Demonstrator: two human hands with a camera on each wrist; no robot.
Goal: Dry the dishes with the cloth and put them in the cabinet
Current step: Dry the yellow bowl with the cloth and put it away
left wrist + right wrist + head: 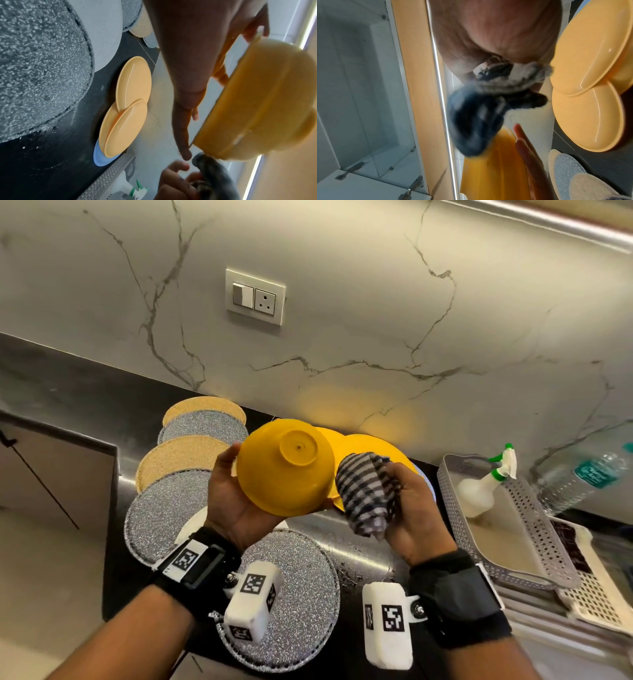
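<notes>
The marble wall (342, 302) carries one switch plate (255, 297) and runs down to the dark bench (363, 542). On the bench lie six round mats: four glittery grey ones (161, 525) and two tan ones (178, 457), overlapping in a row toward the wall. On the right stand two perforated baskets, a grey one (534, 529) set on a cream one (596, 601). The grey one holds one white spray bottle (479, 491) lying tilted; one clear water bottle (592, 474) is beside it by the wall.

The left wrist view shows three flat plates against the wall, two yellow (133, 82) and one blue (99, 158) beneath them, overlapping.

One yellow bowl (286, 470) is held in the air above the bench, between the two hands. It is turned over and tilted, its round foot facing up toward the head camera and its open mouth facing down and away.

The left hand (229, 501) cradles the bowl's rim, thumb on the outer wall, fingers reaching under the mouth. The right hand (407, 508) is closed round one bunched black-and-white striped cloth (366, 494), which touches the bowl's right edge.
</notes>
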